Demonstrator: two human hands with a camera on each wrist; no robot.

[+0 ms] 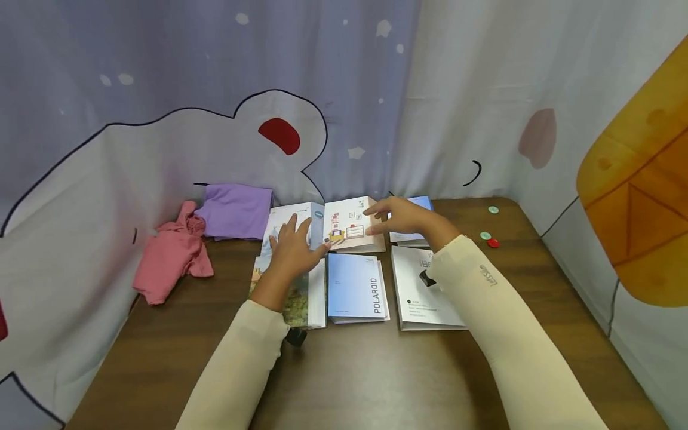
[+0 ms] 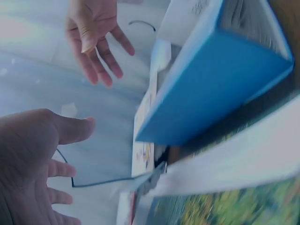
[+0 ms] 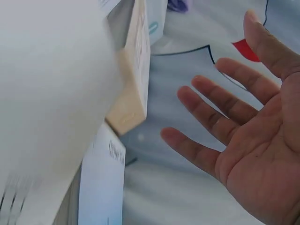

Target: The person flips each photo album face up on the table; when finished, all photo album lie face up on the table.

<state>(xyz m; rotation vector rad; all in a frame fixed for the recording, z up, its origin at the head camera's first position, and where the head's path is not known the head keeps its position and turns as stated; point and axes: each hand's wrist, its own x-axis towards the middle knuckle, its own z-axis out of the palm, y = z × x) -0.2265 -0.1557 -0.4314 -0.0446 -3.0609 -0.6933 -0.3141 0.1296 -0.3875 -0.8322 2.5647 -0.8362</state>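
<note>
My left hand (image 1: pixel 294 249), fingers spread, hovers over the left-hand books with nothing in it. The left wrist view also shows this hand (image 2: pixel 33 159) with its palm turned up and bare. My right hand (image 1: pixel 403 218) reaches across the back row, fingertips overlapping a white book (image 1: pixel 348 227) with small coloured drawings. In the right wrist view its palm (image 3: pixel 258 136) is bare and its fingers are apart. Behind my left hand are a pale blue and white book (image 1: pixel 317 222) and a book with a landscape cover (image 1: pixel 295 307). The blue POLAROID album (image 1: pixel 352 286) lies between my forearms.
A thick white book (image 1: pixel 424 310) lies partly under my right sleeve, with another blue-covered book (image 1: pixel 421 202) behind my right hand. Purple cloth (image 1: pixel 236 210) and pink cloth (image 1: pixel 174 257) lie at left. Green buttons (image 1: pixel 493 209) and a red button (image 1: pixel 493 243) are at right. A curtain hangs behind.
</note>
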